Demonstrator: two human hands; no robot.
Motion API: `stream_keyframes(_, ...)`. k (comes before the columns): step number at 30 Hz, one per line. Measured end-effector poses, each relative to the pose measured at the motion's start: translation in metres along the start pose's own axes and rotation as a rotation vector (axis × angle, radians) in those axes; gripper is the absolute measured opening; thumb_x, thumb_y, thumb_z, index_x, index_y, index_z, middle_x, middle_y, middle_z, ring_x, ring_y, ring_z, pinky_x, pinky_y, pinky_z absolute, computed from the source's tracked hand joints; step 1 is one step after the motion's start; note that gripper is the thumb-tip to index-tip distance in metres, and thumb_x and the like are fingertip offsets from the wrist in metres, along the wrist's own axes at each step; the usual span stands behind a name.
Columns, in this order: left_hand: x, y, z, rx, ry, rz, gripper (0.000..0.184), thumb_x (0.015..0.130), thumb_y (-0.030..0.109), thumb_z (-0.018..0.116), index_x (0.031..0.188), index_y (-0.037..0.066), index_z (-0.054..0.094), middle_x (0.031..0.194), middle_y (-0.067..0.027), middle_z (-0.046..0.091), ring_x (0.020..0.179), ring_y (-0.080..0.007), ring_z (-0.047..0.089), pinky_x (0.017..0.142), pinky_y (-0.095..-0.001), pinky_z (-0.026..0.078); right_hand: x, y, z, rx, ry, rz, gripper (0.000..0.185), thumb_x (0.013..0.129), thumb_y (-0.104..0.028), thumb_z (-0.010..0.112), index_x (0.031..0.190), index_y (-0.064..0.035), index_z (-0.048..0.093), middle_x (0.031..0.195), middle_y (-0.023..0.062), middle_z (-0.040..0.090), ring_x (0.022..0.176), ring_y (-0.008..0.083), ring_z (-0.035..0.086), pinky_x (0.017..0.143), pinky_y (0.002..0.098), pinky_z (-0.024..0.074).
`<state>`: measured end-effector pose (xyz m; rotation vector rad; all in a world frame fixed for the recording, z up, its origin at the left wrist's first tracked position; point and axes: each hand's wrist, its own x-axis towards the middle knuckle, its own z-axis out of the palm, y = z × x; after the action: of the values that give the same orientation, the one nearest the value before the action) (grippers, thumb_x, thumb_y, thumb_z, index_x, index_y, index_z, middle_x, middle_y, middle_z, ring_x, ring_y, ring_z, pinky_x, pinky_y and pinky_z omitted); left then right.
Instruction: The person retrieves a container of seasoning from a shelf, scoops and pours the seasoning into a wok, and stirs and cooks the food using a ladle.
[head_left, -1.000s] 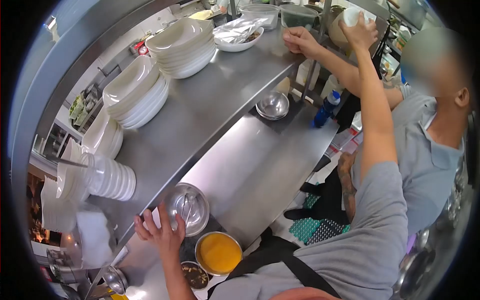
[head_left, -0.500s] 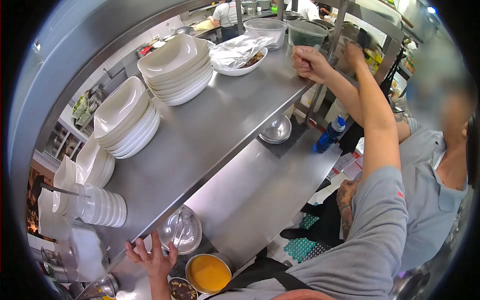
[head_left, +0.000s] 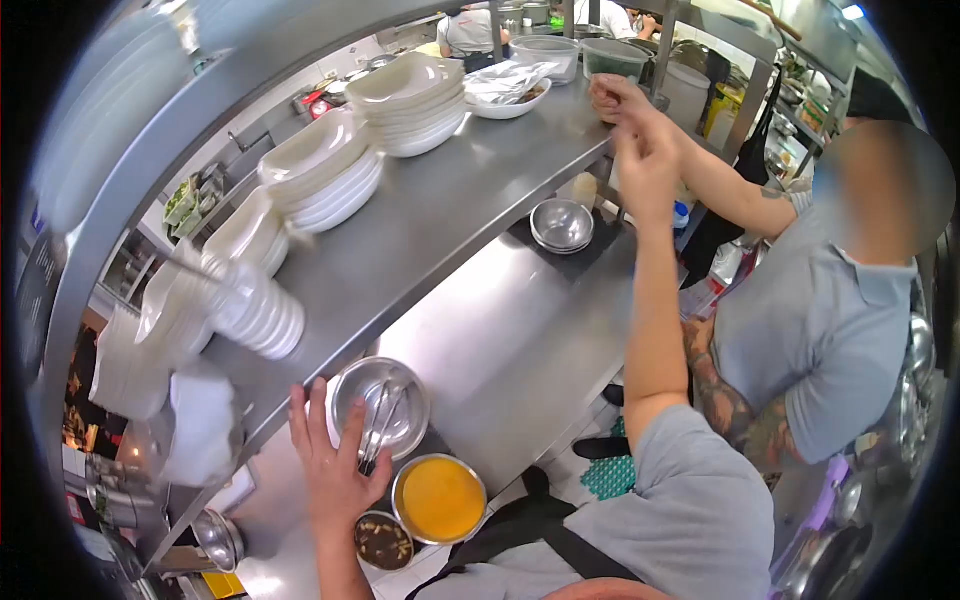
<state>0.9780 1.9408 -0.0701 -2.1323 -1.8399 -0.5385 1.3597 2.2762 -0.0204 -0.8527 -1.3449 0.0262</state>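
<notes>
My left hand [head_left: 338, 465] is open, fingers spread, by the front edge of the steel shelf [head_left: 440, 210]. It partly overlaps a metal bowl [head_left: 408, 425] that holds metal tongs [head_left: 382, 420]. Close to that hand are a round pot of orange-yellow liquid [head_left: 440, 498] and a smaller container of dark contents with pale pieces [head_left: 384, 541]. My right hand [head_left: 648, 165] is raised near the far end of the shelf, its fingers curled together; whatever they may hold cannot be made out. Just behind it is a co-worker's closed hand [head_left: 615, 98] at the shelf edge.
Stacked white dishes [head_left: 408, 105] line the shelf, with clear cups [head_left: 262, 310] nearer. A foil-topped dish [head_left: 510, 95] and plastic tubs [head_left: 612, 60] stand at the far end. Metal bowls [head_left: 562, 226] sit on the lower counter [head_left: 480, 320]. A co-worker [head_left: 800, 310] stands at my right.
My right hand has come left from beside the shelf post, toward the co-worker's fist. My left hand has opened out beside the tongs bowl. The camera view has shifted.
</notes>
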Motion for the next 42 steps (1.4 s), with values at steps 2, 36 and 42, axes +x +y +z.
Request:
stream_keyframes(2, -0.033, -0.008, -0.014, -0.251, 0.068, -0.057, 0.064, 0.076, 0.022, 0.076, 0.136, 0.009, 0.058, 0.158, -0.0209, 0.036, 0.143, -0.0518, 0.033, 0.113, -0.0666, 0.029, -0.058, -0.058, 0.012, -0.012, -0.168, 0.030, 0.023, 0.092, 0.000, 0.064, 0.114, 0.0017, 0.067, 0.102, 0.0077, 0.067, 0.093, 0.0157, 0.064, 0.085, 0.0272, 0.0518)
stream_keyframes(36, -0.774, 0.136, -0.188, -0.132, 0.544, -2.465, 0.052, 0.087, 0.029, 0.072, 0.130, 0.003, 0.058, 0.115, -0.0207, 0.064, 0.111, -0.0393, 0.063, 0.095, -0.0473, 0.050, -0.880, -0.900, 0.166, 1.175, -2.301, -1.748, 0.033, 0.087, -0.010, 0.070, 0.119, 0.0002, 0.067, 0.095, 0.0221, 0.069, 0.087, 0.0384, 0.066, 0.079, 0.0460, 0.0514)
stream_keyframes(42, -0.748, 0.168, -0.178, 0.080, 0.954, -2.696, 0.055, 0.090, 0.031, 0.070, 0.135, 0.003, 0.057, 0.118, -0.0232, 0.064, 0.111, -0.0403, 0.062, 0.095, -0.0468, 0.050, -0.999, -1.051, 0.046, 1.637, -1.762, -2.370, 0.035, 0.088, -0.013, 0.068, 0.119, 0.0025, 0.066, 0.102, 0.0263, 0.068, 0.093, 0.0415, 0.066, 0.083, 0.0484, 0.0515)
